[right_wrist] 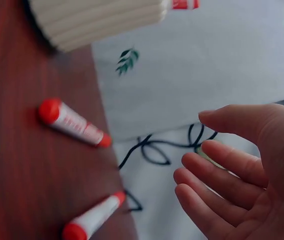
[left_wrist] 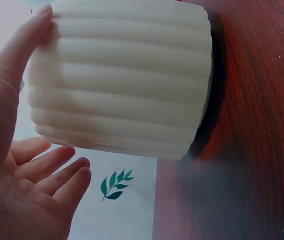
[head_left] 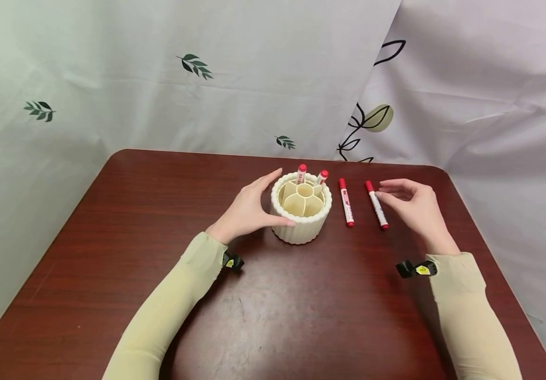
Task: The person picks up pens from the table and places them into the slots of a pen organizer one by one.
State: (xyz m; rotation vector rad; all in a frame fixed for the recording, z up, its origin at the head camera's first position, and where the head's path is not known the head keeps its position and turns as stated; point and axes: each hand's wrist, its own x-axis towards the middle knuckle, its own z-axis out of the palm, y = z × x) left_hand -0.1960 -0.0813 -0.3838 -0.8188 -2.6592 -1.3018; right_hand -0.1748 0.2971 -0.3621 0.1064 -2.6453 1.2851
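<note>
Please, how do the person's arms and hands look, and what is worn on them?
Plain, pale yellow-beige fabric sleeves reach both wrists, each with a small black device bearing a yellow marking. The left hand and right hand are bare; no gloves or rings show.

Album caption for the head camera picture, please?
Left hand around a cream divided pen holder containing two red-capped markers, right hand near two loose markers on a table.

Has left arm (head_left: pixel 170 306) and right arm (head_left: pixel 468 311) stretched forward, kinda shaping left hand (head_left: pixel 245 211) into a roomy C with left thumb (head_left: pixel 280 221) well apart from left fingers (left_wrist: pixel 47 164), and holding right hand (head_left: pixel 417 203) loose with right fingers (right_wrist: pixel 212 171) slightly bent.
</note>
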